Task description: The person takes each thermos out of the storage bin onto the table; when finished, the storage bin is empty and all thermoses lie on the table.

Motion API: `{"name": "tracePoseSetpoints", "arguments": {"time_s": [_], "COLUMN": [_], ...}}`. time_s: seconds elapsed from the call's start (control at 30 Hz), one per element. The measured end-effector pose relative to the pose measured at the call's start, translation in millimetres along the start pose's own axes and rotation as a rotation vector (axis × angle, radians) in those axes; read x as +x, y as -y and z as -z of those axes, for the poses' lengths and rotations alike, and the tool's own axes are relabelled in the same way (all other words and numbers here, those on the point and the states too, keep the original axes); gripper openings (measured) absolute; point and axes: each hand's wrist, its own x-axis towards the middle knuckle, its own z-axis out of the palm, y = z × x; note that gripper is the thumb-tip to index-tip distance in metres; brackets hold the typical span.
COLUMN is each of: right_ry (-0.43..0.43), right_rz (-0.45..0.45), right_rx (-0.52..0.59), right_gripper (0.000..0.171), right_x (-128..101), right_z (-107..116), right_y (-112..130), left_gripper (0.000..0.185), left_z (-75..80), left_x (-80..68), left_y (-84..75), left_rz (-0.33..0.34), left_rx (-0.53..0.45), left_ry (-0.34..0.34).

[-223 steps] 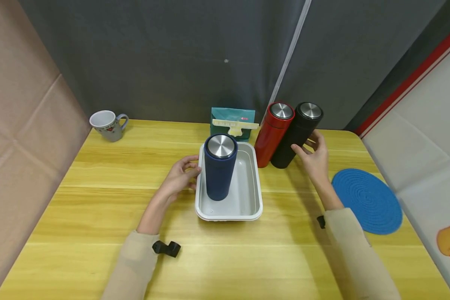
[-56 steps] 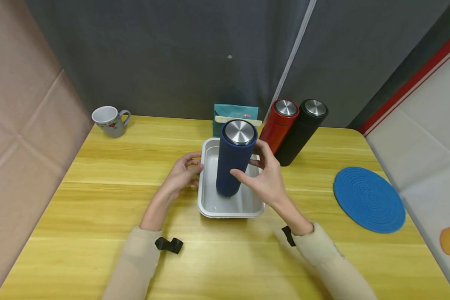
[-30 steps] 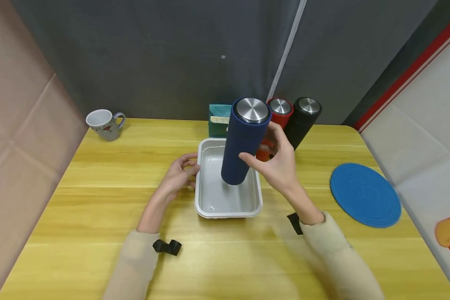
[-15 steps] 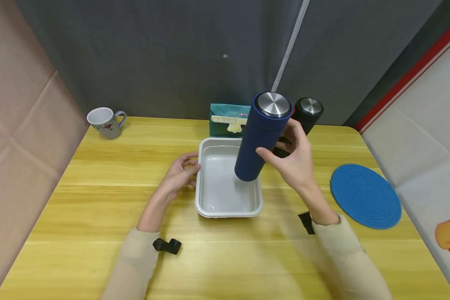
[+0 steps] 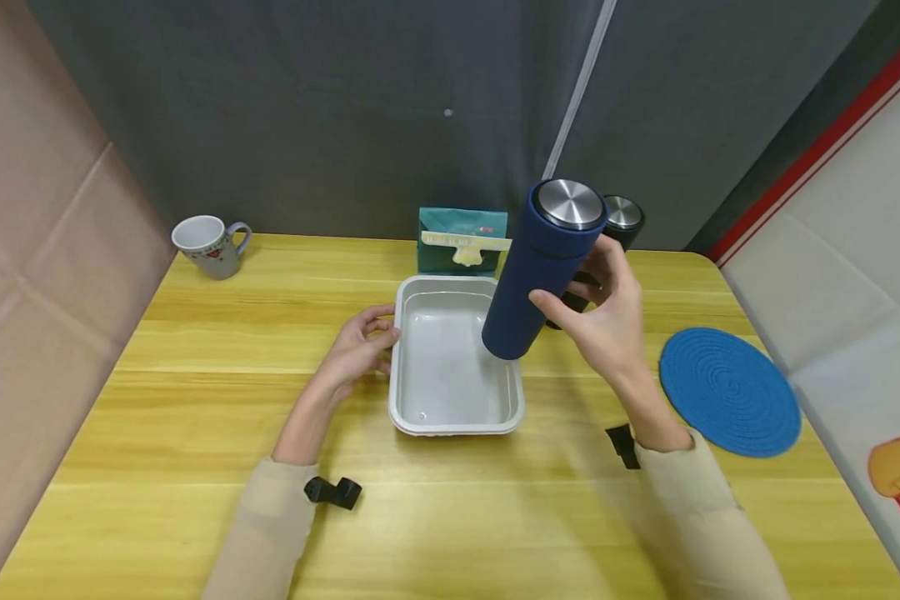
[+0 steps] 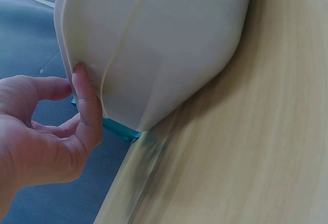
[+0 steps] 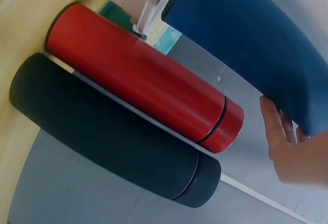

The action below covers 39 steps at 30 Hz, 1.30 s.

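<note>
yellow table (image 5: 195, 400): red flask (image 7: 143, 78), black flask (image 7: 102, 131) beside blue flask (image 5: 543, 271)

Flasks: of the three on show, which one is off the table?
The blue flask, gripped in the right hand; the red and black ones stand behind.

Staged recording booth suggested, not lived-in home. Yellow wooden table (image 5: 195, 417) enclosed by dark grey fabric backdrop (image 5: 307, 108) at rear; plain tan panel (image 5: 37, 250) seen on left, white panel with red stripe (image 5: 855, 208) on right (cartoon print at its lower edge). Household props laid out sparsely: mug (image 5: 206, 244), blue woven mat (image 5: 729, 390), white tray (image 5: 450, 417), teal packet (image 5: 461, 237).
</note>
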Motion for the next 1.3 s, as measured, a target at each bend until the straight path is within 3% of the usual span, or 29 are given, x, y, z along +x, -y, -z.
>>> {"name": "tracePoseSetpoints", "arguments": {"time_s": [0.73,1.3], "right_ry": [-0.079,-0.147], "right_rz": [-0.027,-0.089], "right_rx": [-0.047,-0.088], "right_gripper": [0.062,0.063], "right_x": [0,-13], "right_z": [30,48], "right_y": [-5,-35], "left_gripper": [0.048,0.048], "left_z": [0.4,-0.1], "left_x": [0.6,0.9], "left_y": [0.4,0.9], "left_rz": [0.003,0.001], "left_rx": [0.013,0.019], "left_ry": [-0.004,-0.008]}}
